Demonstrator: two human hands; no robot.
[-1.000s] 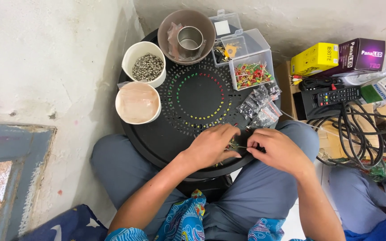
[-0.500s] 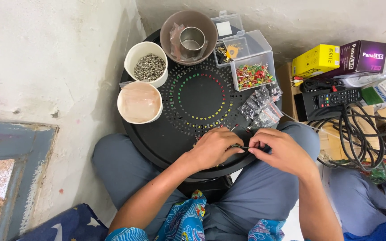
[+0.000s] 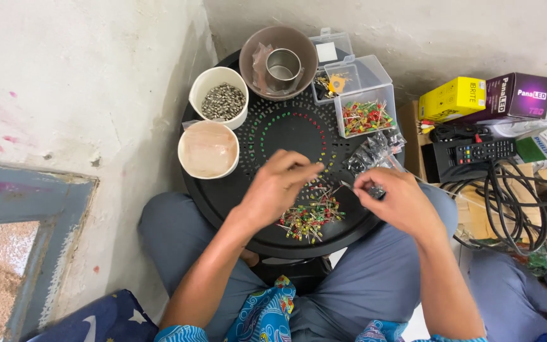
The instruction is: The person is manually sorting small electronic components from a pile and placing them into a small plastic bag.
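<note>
Both hands' fingers pinch narrowly: left hand (image 3: 278, 189) empty-looking, right hand (image 3: 395, 201) holding a small component (image 3: 375, 189).

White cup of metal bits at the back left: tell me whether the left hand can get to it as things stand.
Probably yes. The left hand hovers over the round black tray, and the white cup of metal bits stands open-topped beyond it, with only bare tray between them.

Glossy black plastic round tray (image 3: 223, 202), clear plastic compartment box (image 3: 362, 76), shiny metal cup (image 3: 283, 63), matt white cups (image 3: 213, 82), rough plastered wall (image 3: 83, 82), grey cloth trousers (image 3: 172, 234), glossy cardboard boxes (image 3: 454, 98)
</note>
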